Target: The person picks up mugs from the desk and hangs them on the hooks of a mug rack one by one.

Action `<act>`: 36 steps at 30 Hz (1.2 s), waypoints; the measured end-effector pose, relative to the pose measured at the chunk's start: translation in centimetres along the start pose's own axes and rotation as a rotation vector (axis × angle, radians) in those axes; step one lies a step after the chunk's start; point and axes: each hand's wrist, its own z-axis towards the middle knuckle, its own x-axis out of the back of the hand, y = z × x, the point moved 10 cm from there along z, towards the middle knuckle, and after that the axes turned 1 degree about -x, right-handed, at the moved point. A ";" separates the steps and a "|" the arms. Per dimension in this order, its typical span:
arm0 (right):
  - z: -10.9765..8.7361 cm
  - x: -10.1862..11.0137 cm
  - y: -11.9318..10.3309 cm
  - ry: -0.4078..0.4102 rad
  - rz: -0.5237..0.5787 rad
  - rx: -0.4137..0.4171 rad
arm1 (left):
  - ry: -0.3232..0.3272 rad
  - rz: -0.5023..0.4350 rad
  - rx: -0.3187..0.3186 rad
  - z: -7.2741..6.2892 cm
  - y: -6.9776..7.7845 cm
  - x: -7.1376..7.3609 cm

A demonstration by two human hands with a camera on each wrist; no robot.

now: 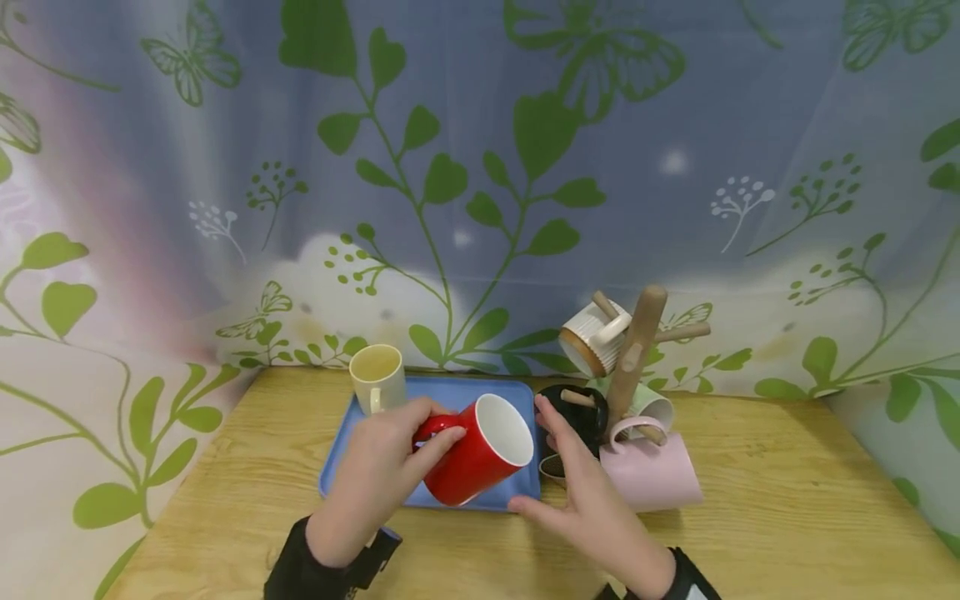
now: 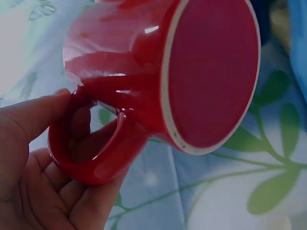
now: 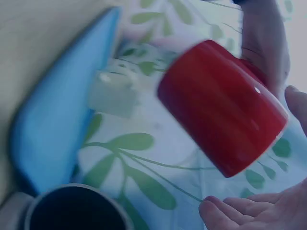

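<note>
A red mug (image 1: 468, 462) with a white inside is tilted above the blue tray (image 1: 480, 387), its mouth turned up and to the right. My left hand (image 1: 386, 454) grips it by the handle, thumb on top; in the left wrist view the mug's handle (image 2: 91, 175) and round base (image 2: 211, 72) show plainly. To the right of the mug, my right hand (image 1: 588, 504) has its fingers extended and thumb apart, with a gap between it and the mug. The right wrist view also shows the right hand (image 3: 264, 211) apart from the red mug (image 3: 220, 105).
A cream mug (image 1: 377, 375) stands at the tray's back left corner. Right of the tray, a wooden mug rack (image 1: 637, 350) carries a white ribbed mug (image 1: 588, 346), a black mug (image 1: 573, 417), a pale green mug (image 1: 654, 404) and a pink mug (image 1: 656, 475). A patterned curtain (image 1: 465, 233) hangs behind.
</note>
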 end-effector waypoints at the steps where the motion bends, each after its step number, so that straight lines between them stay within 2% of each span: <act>1: 0.0 0.5 -0.1 -0.004 0.032 0.004 | 0.001 -0.007 -0.020 0.1 0.5 -0.1; 7: 0.0 2.1 -0.3 -0.063 0.216 0.041 | -0.007 -0.110 -0.114 0.9 3.3 -0.5; 11: -0.1 2.4 0.1 -0.131 0.441 0.025 | -0.005 -0.164 -0.169 1.4 5.2 -0.6; 14: -0.1 2.9 0.3 -0.137 0.560 0.008 | 0.017 -0.183 -0.196 1.9 6.4 -0.6; 16: -0.1 3.5 0.3 -0.112 0.577 0.007 | 0.035 -0.192 -0.201 2.2 6.9 -0.6; 19: -0.2 4.7 0.4 -0.083 0.562 -0.014 | 0.050 -0.201 -0.204 2.5 7.4 -0.9; 22: -0.5 5.9 0.8 -0.079 0.498 -0.078 | 0.036 -0.220 -0.208 2.7 7.8 -1.5; 27: -1.4 8.6 1.7 -0.065 0.317 -0.186 | 0.022 -0.256 -0.251 2.8 8.3 -2.0; 31: -2.1 11.7 3.1 0.004 0.170 -0.266 | 0.044 -0.258 -0.301 2.5 8.6 -1.6; 36: -2.7 13.9 5.3 0.048 0.112 -0.330 | -0.050 -0.218 -0.342 1.8 9.3 -3.2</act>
